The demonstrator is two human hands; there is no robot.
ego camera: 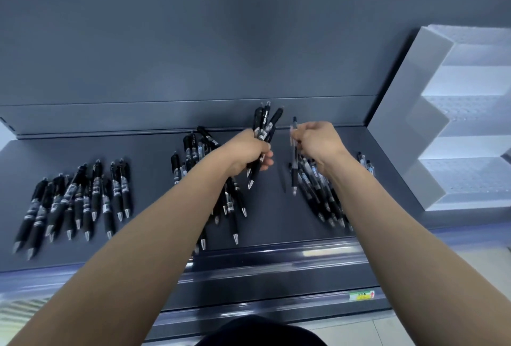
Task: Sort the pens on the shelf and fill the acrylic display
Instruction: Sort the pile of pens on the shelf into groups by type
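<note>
Head view: sorting is looking mid-way, with pens lying in three piles on the shelf (271,218) and the acrylic display (409,124) standing at the right end, its tiers apparently empty. Left hand (249,152) is fisting a bundle of black pens (264,127); right hand (318,141) is pinching one clear-barrel pen (294,157) upright above the right pile (320,196). Next move is probably dropping that pen onto its matching pile, or starting to load the display.

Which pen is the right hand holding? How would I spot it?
Start at the white stepped display on the right of the dark shelf. Just left of it, the right hand pinches one pen upright. Unlike the all-black bundle in the left hand, its upper barrel is clear.
</note>
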